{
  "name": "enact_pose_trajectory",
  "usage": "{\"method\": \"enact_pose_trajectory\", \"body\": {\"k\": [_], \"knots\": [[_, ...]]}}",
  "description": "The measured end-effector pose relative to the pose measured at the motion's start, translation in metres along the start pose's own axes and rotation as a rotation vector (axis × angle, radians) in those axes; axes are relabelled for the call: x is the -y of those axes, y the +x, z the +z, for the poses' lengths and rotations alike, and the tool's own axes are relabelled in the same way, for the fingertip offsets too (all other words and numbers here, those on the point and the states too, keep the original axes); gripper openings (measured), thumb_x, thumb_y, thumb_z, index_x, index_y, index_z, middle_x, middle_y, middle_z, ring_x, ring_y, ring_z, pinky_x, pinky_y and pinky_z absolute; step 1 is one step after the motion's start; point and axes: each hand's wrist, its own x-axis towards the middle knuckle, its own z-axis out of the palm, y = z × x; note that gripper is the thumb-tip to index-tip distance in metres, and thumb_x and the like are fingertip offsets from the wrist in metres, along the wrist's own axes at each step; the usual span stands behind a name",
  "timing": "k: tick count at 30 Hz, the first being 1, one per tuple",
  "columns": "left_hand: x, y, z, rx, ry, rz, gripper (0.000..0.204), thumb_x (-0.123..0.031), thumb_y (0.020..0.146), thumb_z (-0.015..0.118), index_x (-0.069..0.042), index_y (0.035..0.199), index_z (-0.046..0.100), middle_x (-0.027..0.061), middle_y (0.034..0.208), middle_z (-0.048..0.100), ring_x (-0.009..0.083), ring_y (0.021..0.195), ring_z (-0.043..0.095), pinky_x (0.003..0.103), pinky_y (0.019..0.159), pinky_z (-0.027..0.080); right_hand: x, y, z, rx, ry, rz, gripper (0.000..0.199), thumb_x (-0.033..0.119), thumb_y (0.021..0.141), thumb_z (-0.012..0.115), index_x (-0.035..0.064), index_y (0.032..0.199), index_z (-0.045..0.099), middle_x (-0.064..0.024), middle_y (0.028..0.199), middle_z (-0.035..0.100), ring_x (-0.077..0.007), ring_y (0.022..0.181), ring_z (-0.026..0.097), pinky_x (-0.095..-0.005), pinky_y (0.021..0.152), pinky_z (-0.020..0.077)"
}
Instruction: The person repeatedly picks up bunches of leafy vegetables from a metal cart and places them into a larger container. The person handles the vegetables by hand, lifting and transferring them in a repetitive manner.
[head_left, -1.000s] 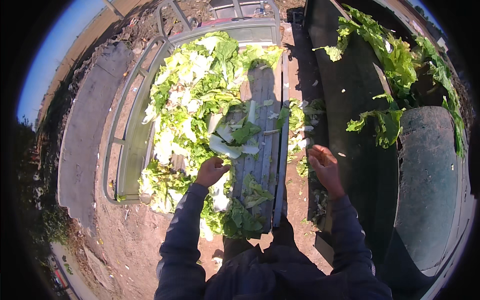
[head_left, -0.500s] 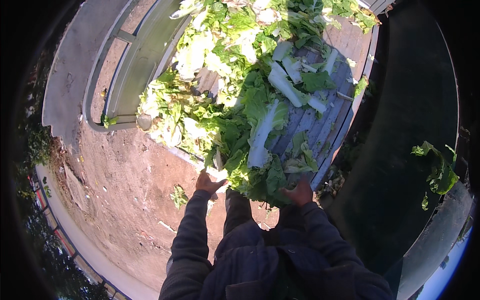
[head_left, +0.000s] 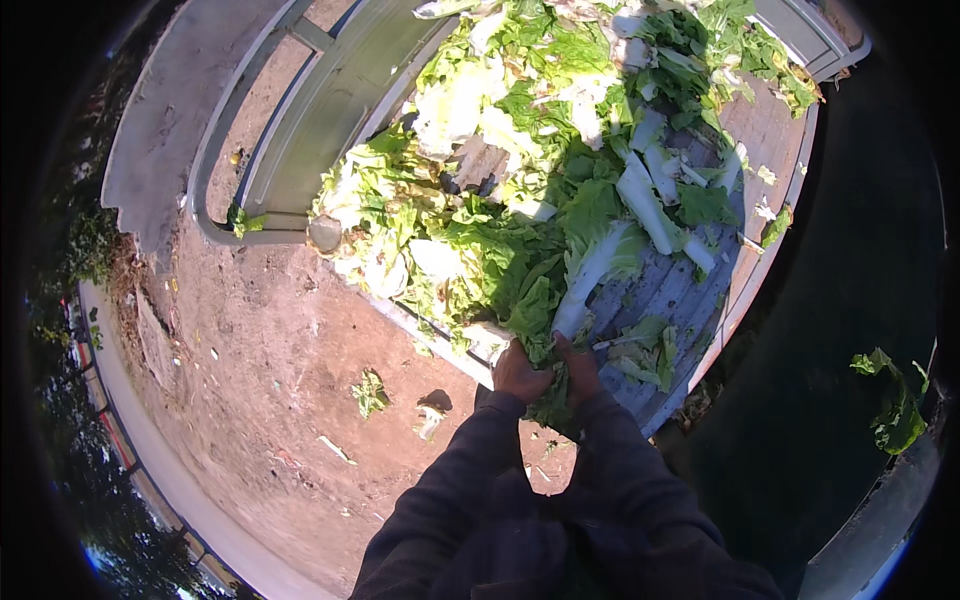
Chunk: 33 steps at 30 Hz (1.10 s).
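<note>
My left hand (head_left: 522, 374) and my right hand (head_left: 577, 370) are close together at the near edge of a flat wooden bed (head_left: 655, 300). Between them they grip a bunch of green cabbage leaves (head_left: 552, 408), whose lower part hangs over the edge. Fingers of both hands are partly hidden by the leaves. A large leaf with a thick white rib (head_left: 590, 280) lies just beyond my hands. Further off, a heap of pale, sunlit cabbage leaves (head_left: 455, 115) covers the bed's left and far side.
A lowered metal side panel (head_left: 305, 140) stands out on the left. Several white-ribbed leaf pieces (head_left: 645, 205) lie on the boards at right. Leaf scraps (head_left: 369, 393) dot the bare earth (head_left: 270, 340). A dark surface (head_left: 830, 330) runs along the right, with a green leaf (head_left: 897, 410) on it.
My hands, wide apart before, have come together and closed on the leaves at the edge. The bed and heap now appear further right in view.
</note>
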Motion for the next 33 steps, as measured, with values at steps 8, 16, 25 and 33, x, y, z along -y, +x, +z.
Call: {"method": "enact_pose_trajectory", "body": {"k": [8,16,25,33], "knots": [[-0.064,0.104,-0.115,-0.021,0.163,0.38,0.079,-0.053,0.071,0.078,0.001,0.124,0.054,0.0257,0.11,0.065,0.0403,0.104,0.064,0.047,0.089,0.051,0.118,0.076,0.062,0.057,-0.436,-0.433,0.062,0.03,0.087,0.075,-0.003,0.133,0.05,-0.011,0.122,0.061,-0.022,0.107,0.06,-0.0346,0.092,0.0486],[0.097,0.177,-0.357,-0.722,0.631,-0.113,0.09,-0.068,0.074,0.072,0.009,0.12,0.056,0.0266,0.116,0.063,0.0399,0.11,0.061,0.046,0.093,0.048,0.078,0.074,0.052,-0.176,-0.664,-0.568,0.096,0.033,0.08,0.082,-0.0037,0.15,0.027,-0.0193,0.15,0.037,-0.029,0.134,0.041,-0.0381,0.109,0.0378],[0.189,0.224,-0.341,-0.741,-0.151,0.137,0.064,-0.028,0.073,0.085,0.001,0.117,0.048,0.0176,0.108,0.062,0.0295,0.098,0.061,0.039,0.089,0.049,0.084,0.09,0.036,-0.161,-0.472,-0.231,0.093,0.033,0.082,0.08,0.0042,0.153,0.026,-0.0131,0.137,0.05,-0.0229,0.117,0.055,-0.0371,0.098,0.0458],[0.178,0.179,-0.288,-0.467,-0.229,0.196,0.051,-0.016,0.076,0.081,-0.001,0.112,0.048,0.0098,0.094,0.059,0.0208,0.081,0.06,0.034,0.075,0.051,0.081,0.091,0.015,-0.101,-0.43,-0.197,0.079,0.03,0.086,0.075,0.0042,0.148,0.034,-0.0101,0.129,0.055,-0.0209,0.112,0.058,-0.0367,0.096,0.047]]}}
